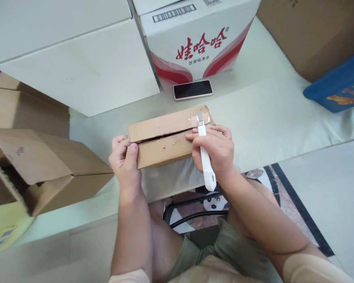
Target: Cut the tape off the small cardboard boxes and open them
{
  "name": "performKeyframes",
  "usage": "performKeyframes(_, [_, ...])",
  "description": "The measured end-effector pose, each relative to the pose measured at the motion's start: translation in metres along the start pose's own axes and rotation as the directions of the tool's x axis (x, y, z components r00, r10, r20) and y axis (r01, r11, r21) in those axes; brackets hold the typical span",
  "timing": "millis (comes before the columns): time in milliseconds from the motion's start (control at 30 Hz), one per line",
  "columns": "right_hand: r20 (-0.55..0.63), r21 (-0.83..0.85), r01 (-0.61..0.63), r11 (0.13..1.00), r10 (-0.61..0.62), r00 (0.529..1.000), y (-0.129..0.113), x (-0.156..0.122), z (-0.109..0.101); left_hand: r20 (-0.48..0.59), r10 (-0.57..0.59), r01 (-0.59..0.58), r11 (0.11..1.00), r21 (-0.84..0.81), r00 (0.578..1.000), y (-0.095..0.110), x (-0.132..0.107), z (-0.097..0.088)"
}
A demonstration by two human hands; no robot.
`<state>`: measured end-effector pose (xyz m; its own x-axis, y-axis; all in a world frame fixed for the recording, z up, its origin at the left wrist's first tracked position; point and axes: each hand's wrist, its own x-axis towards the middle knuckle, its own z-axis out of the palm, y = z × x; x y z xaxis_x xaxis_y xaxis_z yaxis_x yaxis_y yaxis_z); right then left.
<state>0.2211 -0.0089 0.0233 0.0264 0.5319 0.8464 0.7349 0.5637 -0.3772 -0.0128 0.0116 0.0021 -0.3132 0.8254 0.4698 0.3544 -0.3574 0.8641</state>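
Nearest to the viewer, the person's knees frame a panda-patterned seat (206, 202) set below the table's near edge. Just beyond it, a small brown cardboard box (165, 133) lies flat on the pale table (268, 110), at the middle of that near edge. The left hand (124, 157) grips the box's left end, thumb pressed on the top of the near flap. The right hand (216, 151) is closed around a white utility knife (208, 173), its fingers resting on the box's right end. The knife's handle points back toward the person. Its extended blade lies on the strip of clear tape (205, 116) at the right of the far flap. A dark slit runs along the seam between the two flaps, from the left end up to the knife.

An open brown carton (47, 165) stands at the table's left edge, well apart from the box. Farther in, a phone (193, 89) lies face up, just in front of a white carton with red print (194, 39). A large white box (76, 70) stands to the left of that carton. Toward the right edge lies a blue box (339, 84), with a brown carton (312, 31) behind it at the far right corner.
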Motion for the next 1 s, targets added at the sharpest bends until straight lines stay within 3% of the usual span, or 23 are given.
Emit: performKeyframes(1000, [-0.013,0.023,-0.018,1.000,0.019,1.000,-0.0013,-0.0011,0.0004,0.029,-0.059,0.060,0.998,-0.010,0.998,0.0053,0.0002,0.0026])
